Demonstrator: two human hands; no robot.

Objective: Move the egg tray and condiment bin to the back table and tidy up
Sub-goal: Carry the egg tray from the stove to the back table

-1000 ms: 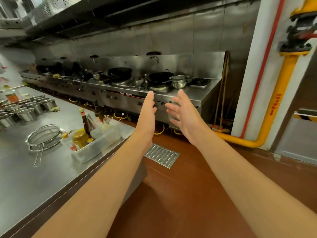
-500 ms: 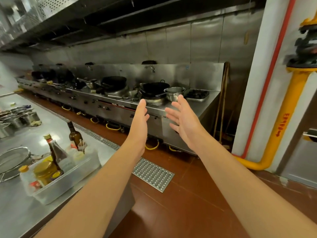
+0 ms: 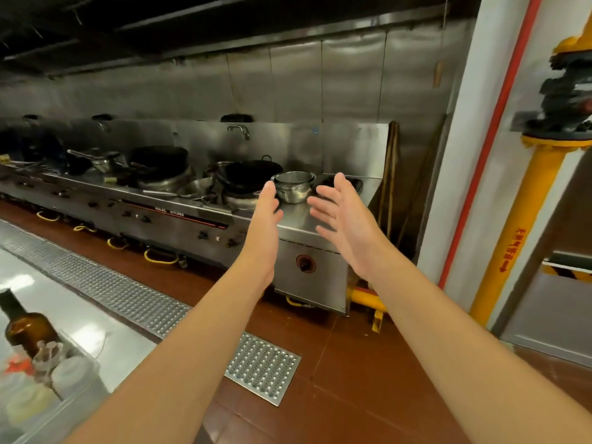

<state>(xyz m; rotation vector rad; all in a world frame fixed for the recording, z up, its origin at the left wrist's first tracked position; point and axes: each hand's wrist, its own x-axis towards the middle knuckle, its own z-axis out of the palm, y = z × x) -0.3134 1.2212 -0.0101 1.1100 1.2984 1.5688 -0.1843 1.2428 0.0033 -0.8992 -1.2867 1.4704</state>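
Note:
The clear plastic condiment bin [image 3: 80, 408] sits at the bottom left on a steel table [image 3: 83, 318], partly cut off by the frame edge. A brown glass bottle [image 3: 27, 328] and white squeeze bottles stand in it. My left hand [image 3: 264, 219] and my right hand [image 3: 346, 216] are stretched out in mid-air, palms facing each other, fingers straight, holding nothing. Both hands are well to the right of the bin and apart from it. No egg tray shows.
A long steel wok range [image 3: 179, 213] with black woks and a steel pot [image 3: 293, 187] runs across the far side. A metal floor drain grate [image 3: 262, 366] crosses the red-brown floor. A yellow gas pipe [image 3: 525, 219] and a white column stand on the right.
The view has swung right and closer to the range. The condiment bin slid toward the bottom left corner; the strainer and steel cups left the frame. Both hands stayed open and raised.

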